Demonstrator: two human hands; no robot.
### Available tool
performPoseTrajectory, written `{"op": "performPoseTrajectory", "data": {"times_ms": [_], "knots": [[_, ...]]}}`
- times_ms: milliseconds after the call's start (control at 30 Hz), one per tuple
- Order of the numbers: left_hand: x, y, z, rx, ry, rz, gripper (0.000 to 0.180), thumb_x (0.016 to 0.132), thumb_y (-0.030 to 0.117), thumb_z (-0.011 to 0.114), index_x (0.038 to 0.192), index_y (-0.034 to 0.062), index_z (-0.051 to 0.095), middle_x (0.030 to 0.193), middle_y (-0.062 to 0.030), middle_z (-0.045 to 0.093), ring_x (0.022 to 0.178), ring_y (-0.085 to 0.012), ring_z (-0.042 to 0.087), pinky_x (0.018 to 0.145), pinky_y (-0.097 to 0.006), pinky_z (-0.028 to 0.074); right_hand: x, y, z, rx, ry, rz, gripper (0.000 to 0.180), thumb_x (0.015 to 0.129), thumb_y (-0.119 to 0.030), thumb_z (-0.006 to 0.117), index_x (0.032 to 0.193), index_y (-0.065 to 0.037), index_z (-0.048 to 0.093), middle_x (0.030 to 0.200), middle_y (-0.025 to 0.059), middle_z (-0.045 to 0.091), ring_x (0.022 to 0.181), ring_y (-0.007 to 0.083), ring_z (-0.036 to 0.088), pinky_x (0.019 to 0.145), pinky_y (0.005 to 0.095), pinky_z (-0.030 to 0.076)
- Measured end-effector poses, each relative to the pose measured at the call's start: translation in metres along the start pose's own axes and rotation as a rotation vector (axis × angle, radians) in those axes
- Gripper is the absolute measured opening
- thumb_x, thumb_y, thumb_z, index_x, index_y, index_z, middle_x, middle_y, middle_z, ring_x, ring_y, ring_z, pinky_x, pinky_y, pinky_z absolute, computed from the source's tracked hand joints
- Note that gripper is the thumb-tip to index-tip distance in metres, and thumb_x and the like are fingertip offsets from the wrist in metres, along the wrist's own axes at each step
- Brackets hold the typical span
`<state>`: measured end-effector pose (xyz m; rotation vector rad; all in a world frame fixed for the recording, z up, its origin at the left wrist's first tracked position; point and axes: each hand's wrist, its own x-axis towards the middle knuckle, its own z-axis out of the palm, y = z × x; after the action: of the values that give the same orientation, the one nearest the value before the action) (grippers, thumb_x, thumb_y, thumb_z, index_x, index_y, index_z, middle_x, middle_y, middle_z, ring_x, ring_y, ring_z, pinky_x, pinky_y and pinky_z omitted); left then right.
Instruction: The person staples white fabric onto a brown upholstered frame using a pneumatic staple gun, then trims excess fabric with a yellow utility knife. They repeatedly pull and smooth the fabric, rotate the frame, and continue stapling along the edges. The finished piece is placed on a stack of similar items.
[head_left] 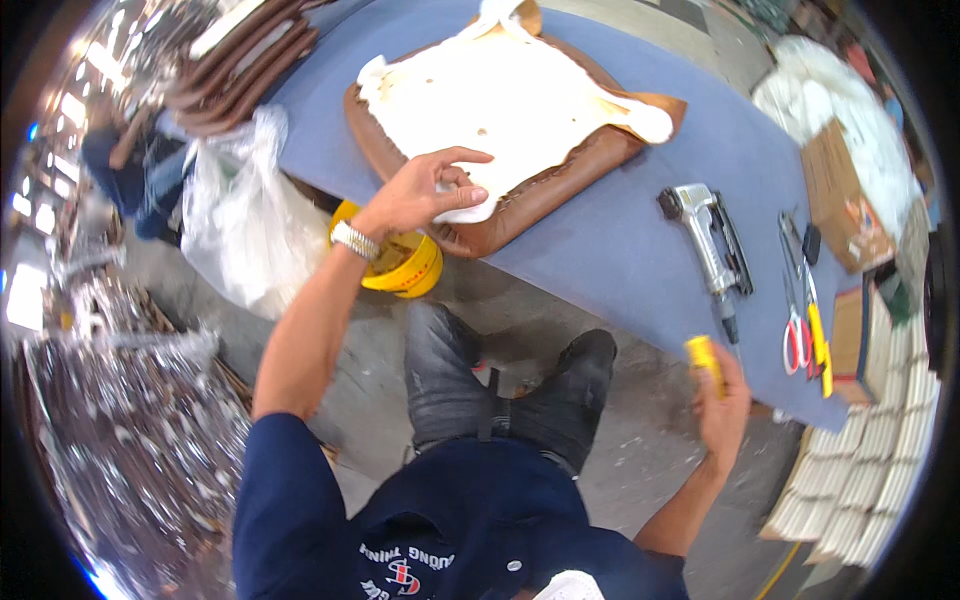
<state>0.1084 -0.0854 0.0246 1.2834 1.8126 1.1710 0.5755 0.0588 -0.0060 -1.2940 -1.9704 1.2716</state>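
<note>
On the blue-grey table (pixel 610 240), straight ahead, a brown padded cover (pixel 570 185) around a spread of white material (pixel 500 90). Set at a slant, with one corner pointing to the near side at the table's near edge, and with a loose brown flap and a rounded white tip jutting out on the right.

At that near corner, over the white and just inside the brown rim, the left hand (pixel 430 190), with a metal band (pixel 355 240) round the wrist. Half open: index finger stretched out over the white, thumb apart from it and down at the white corner, other fingers curled. Cannot tell whether pinching the white material or only resting on it. From this hand, most of the cover away to the far right, with only the near corner under the fingers.

Well apart from the cover, to the near right beside the table's edge, the right hand (pixel 722 400). Closed around a short yellow object (pixel 703 352), one end showing past the fingers; too blurred to tell its kind.

Farther off than this hand, on the table, a silver air tool (pixel 710 240); to the right of it, scissors (pixel 797 340) with red-and-white handles, close beside a long yellow tool (pixel 818 340). Near the left forearm, below table height, a yellow bucket (pixel 410 275).
</note>
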Motion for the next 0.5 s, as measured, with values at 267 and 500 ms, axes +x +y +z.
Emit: {"op": "performPoseTrajectory", "data": {"times_ms": [267,500], "knots": [[0.006,-0.017,-0.005,0.786,-0.167,0.405,0.044,0.072,0.043,0.088,0.098,0.0082,0.076,0.111,-0.0019,0.065,0.11,-0.0239,0.056,0.099,-0.041,0.039,0.156,0.111,-0.122,-0.729,0.377,-0.275,0.039,0.1,-0.018,0.063,0.135,-0.001,0.06,0.117,0.0167,0.066,0.1,0.0255,0.066,0.086,0.0355,0.054],[0.007,-0.063,0.003,0.431,-0.029,0.435,0.029,0.078,0.036,0.085,0.09,0.0116,0.076,0.097,0.0007,0.069,0.097,-0.0236,0.06,0.088,-0.039,0.042,0.162,-0.006,0.02,-0.861,0.086,-0.584,0.048,0.091,-0.018,0.07,0.135,-0.002,0.06,0.122,0.0249,0.063,0.11,0.0426,0.061,0.098,0.047,0.048]]}}
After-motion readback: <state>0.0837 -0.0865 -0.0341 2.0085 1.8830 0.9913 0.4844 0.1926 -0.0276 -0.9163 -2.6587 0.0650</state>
